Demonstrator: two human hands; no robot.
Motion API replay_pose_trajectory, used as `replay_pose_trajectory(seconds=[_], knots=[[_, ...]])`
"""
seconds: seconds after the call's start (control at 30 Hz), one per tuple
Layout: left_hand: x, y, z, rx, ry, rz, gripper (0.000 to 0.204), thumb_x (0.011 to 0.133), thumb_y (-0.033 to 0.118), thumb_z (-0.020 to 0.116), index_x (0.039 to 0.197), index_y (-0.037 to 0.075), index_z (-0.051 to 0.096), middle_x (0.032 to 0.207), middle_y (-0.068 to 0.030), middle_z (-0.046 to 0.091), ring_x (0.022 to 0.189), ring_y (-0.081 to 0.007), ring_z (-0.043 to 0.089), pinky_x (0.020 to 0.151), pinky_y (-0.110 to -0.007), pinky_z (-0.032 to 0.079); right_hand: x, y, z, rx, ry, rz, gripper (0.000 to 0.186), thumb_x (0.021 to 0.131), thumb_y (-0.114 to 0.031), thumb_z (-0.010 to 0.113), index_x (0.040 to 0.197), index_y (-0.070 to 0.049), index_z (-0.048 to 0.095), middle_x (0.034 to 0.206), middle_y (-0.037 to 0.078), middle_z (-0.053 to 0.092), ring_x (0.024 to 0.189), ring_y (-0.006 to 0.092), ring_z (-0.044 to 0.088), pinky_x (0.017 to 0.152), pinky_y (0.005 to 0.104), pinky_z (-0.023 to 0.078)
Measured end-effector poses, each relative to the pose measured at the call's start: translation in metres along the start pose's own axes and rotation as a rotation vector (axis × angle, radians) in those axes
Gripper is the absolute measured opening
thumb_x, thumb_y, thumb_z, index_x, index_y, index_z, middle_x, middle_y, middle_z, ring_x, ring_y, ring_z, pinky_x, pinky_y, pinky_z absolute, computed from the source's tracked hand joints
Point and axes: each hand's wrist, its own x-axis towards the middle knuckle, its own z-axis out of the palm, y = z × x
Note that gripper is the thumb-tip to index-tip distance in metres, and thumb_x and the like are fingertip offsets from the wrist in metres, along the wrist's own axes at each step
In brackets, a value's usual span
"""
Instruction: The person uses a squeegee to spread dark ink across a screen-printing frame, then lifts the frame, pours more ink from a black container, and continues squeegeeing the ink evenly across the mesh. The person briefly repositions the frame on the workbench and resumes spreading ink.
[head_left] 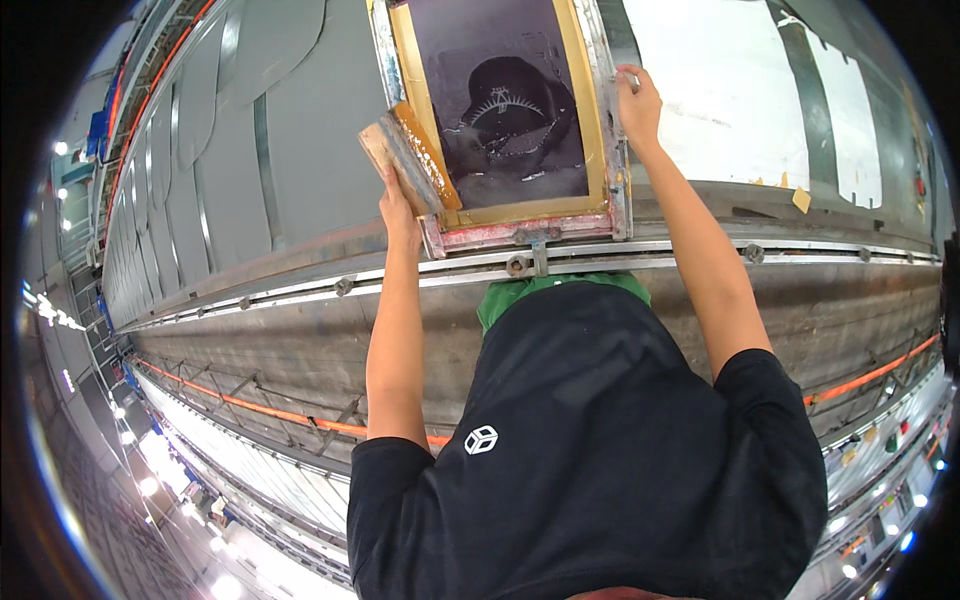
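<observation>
A screen printing frame [522, 232] lies in front of me, its metal rails stained with ink. Yellowish tape borders its dark purple mesh [465, 40], where wet dark ink pools around a pale arched design [507, 104]. My left hand [397, 208] is closed around a squeegee [410, 155] with a wooden handle and an amber blade flecked with white. The squeegee rests tilted across the frame's near left corner. At the right rail, my right hand [640, 108] has its fingers curled against the frame's edge; the fingertips are partly hidden.
A long table carries grey sheets [215, 130] on the left and white sheets [715, 80] on the right. A metal rail with bolts [344, 287] runs along its near edge. Behind me stretches an orange pipe [270, 408] beside another long table.
</observation>
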Motion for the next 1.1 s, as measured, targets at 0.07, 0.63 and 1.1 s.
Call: replay_pose_trajectory(seconds=[0.07, 0.63, 1.1], knots=[[-0.009, 0.012, 0.006, 0.036, 0.049, 0.029, 0.071, 0.098, 0.054, 0.059, 0.13, -0.01, 0.053, 0.121, -0.0129, 0.064, 0.109, -0.0215, 0.064, 0.094, -0.035, 0.052, -0.004, -0.002, 0.004, -0.049, -0.011, 0.009, 0.02, 0.095, -0.022, 0.063, 0.11, -0.011, 0.069, 0.067, 0.011, 0.065, 0.057, 0.0186, 0.056, 0.06, 0.0342, 0.047], [-0.073, 0.009, 0.065, 1.213, -0.78, 0.827, 0.039, 0.078, 0.007, 0.067, 0.116, 0.016, 0.072, 0.1, -0.0081, 0.074, 0.093, -0.031, 0.067, 0.082, -0.043, 0.052, 0.003, 0.024, 0.018, -0.194, -0.116, 0.177, 0.025, 0.094, -0.031, 0.058, 0.115, -0.02, 0.067, 0.081, 0.016, 0.071, 0.084, 0.0388, 0.068, 0.081, 0.0484, 0.051], [-0.005, 0.028, 0.141, 1.436, -1.242, 0.905, 0.038, 0.075, -0.002, 0.065, 0.104, 0.018, 0.078, 0.098, -0.0067, 0.074, 0.095, -0.0303, 0.067, 0.081, -0.044, 0.051, 0.006, 0.017, 0.019, -0.189, -0.064, 0.099, 0.023, 0.096, -0.03, 0.058, 0.108, -0.016, 0.071, 0.077, 0.017, 0.07, 0.078, 0.0375, 0.067, 0.077, 0.0465, 0.051]])
